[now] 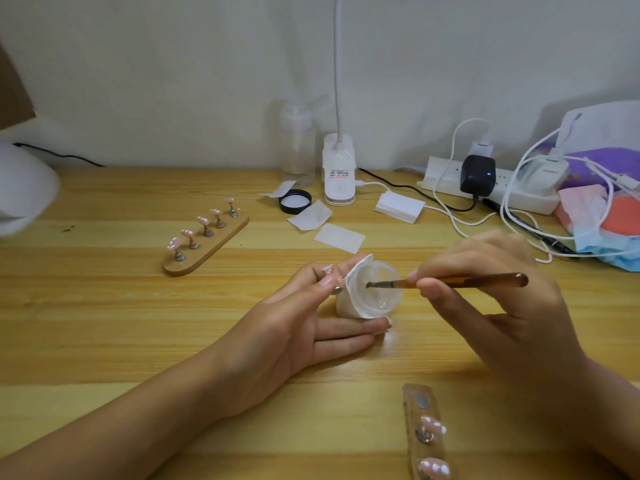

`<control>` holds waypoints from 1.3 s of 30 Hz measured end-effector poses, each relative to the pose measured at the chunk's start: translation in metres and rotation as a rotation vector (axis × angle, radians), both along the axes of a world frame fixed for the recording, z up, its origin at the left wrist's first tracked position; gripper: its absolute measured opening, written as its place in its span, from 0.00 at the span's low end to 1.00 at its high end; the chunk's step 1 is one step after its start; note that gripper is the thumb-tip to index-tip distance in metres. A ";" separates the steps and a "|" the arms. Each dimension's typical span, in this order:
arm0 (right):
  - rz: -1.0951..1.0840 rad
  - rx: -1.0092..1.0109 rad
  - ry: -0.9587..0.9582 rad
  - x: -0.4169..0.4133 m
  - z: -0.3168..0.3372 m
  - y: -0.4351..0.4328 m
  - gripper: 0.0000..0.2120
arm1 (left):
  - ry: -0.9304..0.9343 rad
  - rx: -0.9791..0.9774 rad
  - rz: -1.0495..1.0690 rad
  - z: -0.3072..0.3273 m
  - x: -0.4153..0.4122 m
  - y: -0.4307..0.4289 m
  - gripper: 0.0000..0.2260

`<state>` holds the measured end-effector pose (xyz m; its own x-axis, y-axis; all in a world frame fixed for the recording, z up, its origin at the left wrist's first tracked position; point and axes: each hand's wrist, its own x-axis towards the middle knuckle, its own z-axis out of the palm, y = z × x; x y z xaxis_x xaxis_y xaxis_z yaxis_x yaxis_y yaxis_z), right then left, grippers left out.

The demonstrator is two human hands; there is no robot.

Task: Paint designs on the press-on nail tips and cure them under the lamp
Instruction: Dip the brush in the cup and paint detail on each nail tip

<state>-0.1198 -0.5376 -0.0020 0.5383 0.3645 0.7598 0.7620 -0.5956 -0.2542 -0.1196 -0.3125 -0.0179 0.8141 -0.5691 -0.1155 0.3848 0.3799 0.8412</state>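
My right hand (485, 296) pinches a thin amber-handled brush (464, 280), and its dark tip dips into a small clear cup (379, 292) wrapped in a white wipe. My left hand (304, 327) steadies that cup; between thumb and forefinger it also pinches a small metal stand with a pink nail tip (329, 277). A wooden holder (207, 242) at mid-left carries several pink nail tips with white dots on stands. A clear holder (427, 431) near the front edge carries two more such tips. The white curing lamp (20, 188) sits at the far left edge.
Behind the cup lie white wipes (341, 237), a black jar lid (295, 201), a clear bottle (298, 147) and a white desk lamp base (339, 174). A power strip (491, 187) with chargers and tangled cables, plus bags and cloth, crowd the right back corner.
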 end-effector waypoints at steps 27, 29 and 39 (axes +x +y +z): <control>0.012 0.752 0.499 0.010 -0.010 -0.021 0.16 | 0.105 -0.062 -0.004 0.003 0.002 0.001 0.03; -0.005 0.773 0.527 0.013 -0.012 -0.024 0.14 | 0.109 -0.069 -0.007 0.004 0.002 0.002 0.03; 0.087 0.853 0.608 0.017 -0.014 -0.029 0.14 | 0.106 -0.076 -0.017 0.004 0.002 0.002 0.05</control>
